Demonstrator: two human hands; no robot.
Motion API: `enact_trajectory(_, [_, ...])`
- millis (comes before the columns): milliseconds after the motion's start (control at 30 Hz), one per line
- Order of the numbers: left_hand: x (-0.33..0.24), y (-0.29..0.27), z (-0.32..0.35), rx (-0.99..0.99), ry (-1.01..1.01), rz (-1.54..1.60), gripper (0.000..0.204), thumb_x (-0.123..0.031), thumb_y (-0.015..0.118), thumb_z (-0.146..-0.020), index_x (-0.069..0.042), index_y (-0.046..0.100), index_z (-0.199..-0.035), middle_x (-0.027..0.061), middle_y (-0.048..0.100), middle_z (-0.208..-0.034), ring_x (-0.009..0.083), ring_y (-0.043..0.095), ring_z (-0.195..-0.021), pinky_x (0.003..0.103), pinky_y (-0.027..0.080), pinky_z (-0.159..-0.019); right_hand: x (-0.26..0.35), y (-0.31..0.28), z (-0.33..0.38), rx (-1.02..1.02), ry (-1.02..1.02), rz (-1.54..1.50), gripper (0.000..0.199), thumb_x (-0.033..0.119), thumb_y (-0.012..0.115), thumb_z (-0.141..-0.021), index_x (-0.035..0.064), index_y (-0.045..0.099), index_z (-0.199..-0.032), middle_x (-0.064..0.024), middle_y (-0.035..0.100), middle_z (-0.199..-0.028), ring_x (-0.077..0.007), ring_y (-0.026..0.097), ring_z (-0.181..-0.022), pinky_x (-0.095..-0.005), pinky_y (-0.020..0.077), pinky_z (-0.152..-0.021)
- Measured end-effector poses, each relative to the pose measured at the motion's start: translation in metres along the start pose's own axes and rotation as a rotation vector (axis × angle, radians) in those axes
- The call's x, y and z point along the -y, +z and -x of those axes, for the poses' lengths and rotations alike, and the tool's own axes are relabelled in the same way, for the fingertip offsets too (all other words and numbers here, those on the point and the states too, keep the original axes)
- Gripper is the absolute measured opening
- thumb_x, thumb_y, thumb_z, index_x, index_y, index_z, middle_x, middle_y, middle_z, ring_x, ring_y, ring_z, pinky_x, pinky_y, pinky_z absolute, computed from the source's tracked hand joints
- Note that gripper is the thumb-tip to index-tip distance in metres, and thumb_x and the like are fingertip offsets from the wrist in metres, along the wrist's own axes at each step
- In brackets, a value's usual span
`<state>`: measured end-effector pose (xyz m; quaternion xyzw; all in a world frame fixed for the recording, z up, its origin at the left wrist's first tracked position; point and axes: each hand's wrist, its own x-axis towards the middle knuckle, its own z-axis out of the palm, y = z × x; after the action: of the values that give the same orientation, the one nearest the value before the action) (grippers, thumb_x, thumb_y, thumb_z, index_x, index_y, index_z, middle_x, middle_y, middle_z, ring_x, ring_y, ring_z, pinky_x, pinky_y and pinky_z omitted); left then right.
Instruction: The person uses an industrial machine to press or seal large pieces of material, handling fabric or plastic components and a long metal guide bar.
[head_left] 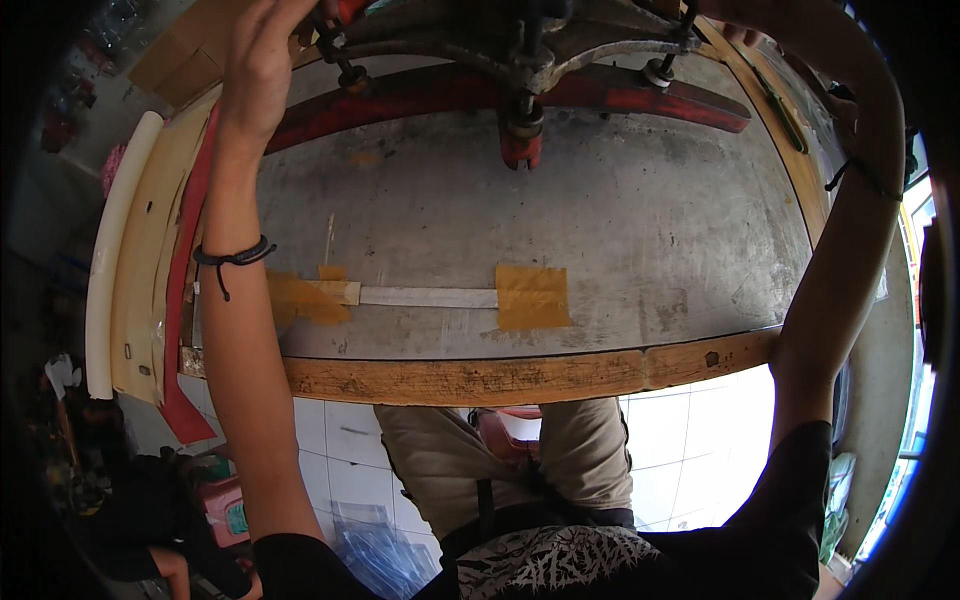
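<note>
My left hand (262,62) is raised at the top left, its fingers curled around a red-tipped part (345,10) of a grey metal frame (470,55) with bolts. That frame sits over red metal arms (640,95) above the grey metal tabletop (620,220). My right forearm reaches up along the right side. My right hand (745,32) meets the frame's far right corner and is mostly cut off by the picture's top edge. A thin metal strip (430,297) lies on the tabletop, held down by yellow-brown tape patches (533,297).
A wooden rail (470,378) edges the table's near side. Cream boards (125,250) and a red strip (185,290) lean along the left. A green tool (782,112) lies on the right rail. Below are white floor tiles, a red stool (505,430), clear plastic sheets (375,555) and another person's hand (172,570).
</note>
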<state>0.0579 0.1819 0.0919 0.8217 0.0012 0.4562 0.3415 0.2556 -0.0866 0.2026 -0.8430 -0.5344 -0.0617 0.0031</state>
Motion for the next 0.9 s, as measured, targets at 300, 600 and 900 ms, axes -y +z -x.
enact_trajectory(300, [0.017, -0.018, -0.001, 0.084, -0.076, 0.039, 0.034, -0.023, 0.036, -0.098, 0.001, 0.055, -0.112, 0.0055, 0.055, -0.098, 0.014, 0.051, -0.093, 0.029, 0.038, -0.09, -0.032, 0.004, -0.015, 0.051, -0.205, -0.112, 0.042, 0.01, 0.06, -0.094, 0.0118, 0.055, -0.136, -0.0103, 0.063, -0.128, -0.0233, 0.065, -0.11, -0.0341, 0.0522, -0.096])
enact_trajectory(600, [0.021, -0.017, -0.004, 0.113, -0.067, 0.043, 0.034, -0.023, 0.035, -0.097, 0.001, 0.054, -0.113, 0.0044, 0.054, -0.1, 0.0142, 0.05, -0.095, 0.03, 0.038, -0.091, -0.024, -0.001, -0.003, 0.042, -0.226, -0.182, 0.037, 0.003, 0.056, -0.094, 0.0108, 0.059, -0.13, -0.0094, 0.059, -0.133, -0.0245, 0.059, -0.12, -0.0363, 0.049, -0.103])
enact_trajectory(900, [0.017, -0.013, -0.004, 0.095, -0.075, 0.056, 0.033, -0.022, 0.036, -0.096, 0.001, 0.055, -0.112, 0.0049, 0.054, -0.1, 0.0144, 0.05, -0.095, 0.03, 0.038, -0.092, -0.047, 0.003, -0.025, 0.038, -0.412, -0.228, 0.027, 0.0, 0.053, -0.094, 0.0064, 0.065, -0.117, -0.0095, 0.065, -0.123, -0.0231, 0.062, -0.114, -0.034, 0.0508, -0.098])
